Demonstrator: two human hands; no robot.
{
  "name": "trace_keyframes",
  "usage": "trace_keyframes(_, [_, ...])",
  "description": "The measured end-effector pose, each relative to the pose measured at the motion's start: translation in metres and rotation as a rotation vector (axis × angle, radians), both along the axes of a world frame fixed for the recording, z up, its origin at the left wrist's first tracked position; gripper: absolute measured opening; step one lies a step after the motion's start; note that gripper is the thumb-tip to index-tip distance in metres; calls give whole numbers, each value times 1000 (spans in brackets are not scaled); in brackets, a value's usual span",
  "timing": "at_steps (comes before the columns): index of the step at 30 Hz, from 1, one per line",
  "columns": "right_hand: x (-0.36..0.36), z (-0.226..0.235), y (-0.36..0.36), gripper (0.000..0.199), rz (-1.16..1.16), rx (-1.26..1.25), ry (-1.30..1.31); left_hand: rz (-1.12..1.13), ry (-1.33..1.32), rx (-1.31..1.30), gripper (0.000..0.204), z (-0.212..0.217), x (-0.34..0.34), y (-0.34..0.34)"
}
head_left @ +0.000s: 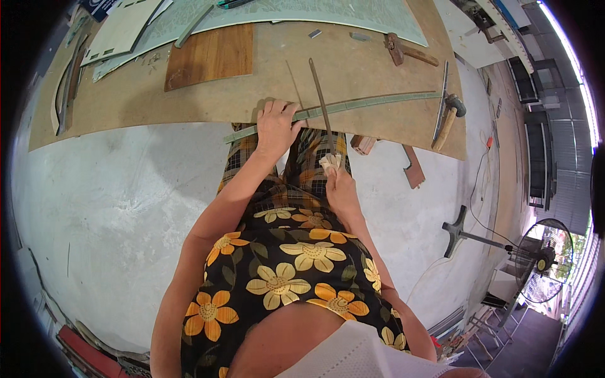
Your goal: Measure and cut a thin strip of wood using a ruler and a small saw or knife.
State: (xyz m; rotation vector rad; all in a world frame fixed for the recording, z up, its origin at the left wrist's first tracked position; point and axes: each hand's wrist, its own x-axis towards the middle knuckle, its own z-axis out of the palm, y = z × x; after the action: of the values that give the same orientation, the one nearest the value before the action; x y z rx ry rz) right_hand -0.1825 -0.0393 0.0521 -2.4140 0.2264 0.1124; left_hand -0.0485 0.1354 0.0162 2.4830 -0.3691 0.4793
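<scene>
A long, narrow green strip [353, 104] lies slantwise along the near edge of the table, its left end jutting past the edge. My left hand [275, 126] grips it from above, with the fingers over it and the thumb to the right. In my right hand [341, 189] is a long, thin, dark file [319, 94], held by a handle wrapped in pale cloth [330, 162]. The file points away from me and crosses over the strip to the right of my left hand. Whether it touches the strip, I cannot tell.
On the table [126, 120] are a wooden board [211, 57], a glass sheet [302, 12], a hammer [406, 51], a mallet [449, 121] and a thin metal bar [440, 101]. A brick [363, 145] and a brown offcut [413, 167] lie below. A fan [543, 259] stands right.
</scene>
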Motion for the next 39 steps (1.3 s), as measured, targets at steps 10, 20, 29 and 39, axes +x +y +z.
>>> trace_keyframes(10, [8, -4, 13, 27, 20, -43, 59, 50, 17, 17, 40, 0, -15, 31])
trace_keyframes(20, [15, -9, 7, 25, -12, -50, 144, 20, -3, 16, 41, -1, -18, 24])
trace_keyframes(29, [24, -17, 4, 24, 2, -58, 126, -41, -6, -9, 41, 2, 4, -7])
trace_keyframes(39, [26, -19, 0, 24, 9, -78, 164, -69, 39, -43, 32, -9, 13, -16])
